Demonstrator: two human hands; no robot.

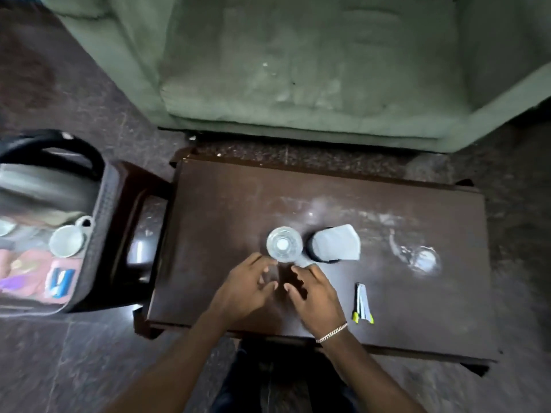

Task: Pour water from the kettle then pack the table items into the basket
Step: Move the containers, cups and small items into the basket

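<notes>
- The clear glass point(284, 244) stands upright near the middle of the dark brown bench point(226, 198), seen from straight above; whether it holds water cannot be told from this angle.
- Just to the right of the glass, a dark round container point(316, 248) stands with a pale grey cloth or paper point(338, 243) draped across its top; its exact nature is unclear.
- The left hand point(247, 289) rests low over the bench just in front of the glass, fingers loosely spread and curled, holding nothing; the fingertips lie close to the rim of the glass, and contact cannot be confirmed.
- The right hand point(316, 293) sits beside the left, fingers parted and bent, also empty; a silver chain bracelet point(331, 333) circles its wrist.
- Two thin sachets point(362, 304), white with yellow ends, lie flat near the front edge, to the right of the right hand.
- A wet smear point(417, 254) marks the bench surface well to the right.
- The basket point(98, 222), dark-walled with a black handle, sits on a brown stool point(140, 234) to the left of the bench, and is blurred.
- Inside the basket, a white cup point(67, 241) lies among pink and blue packets point(44, 278).
- A green sofa point(298, 70) stands beyond the far edge of the bench.
</notes>
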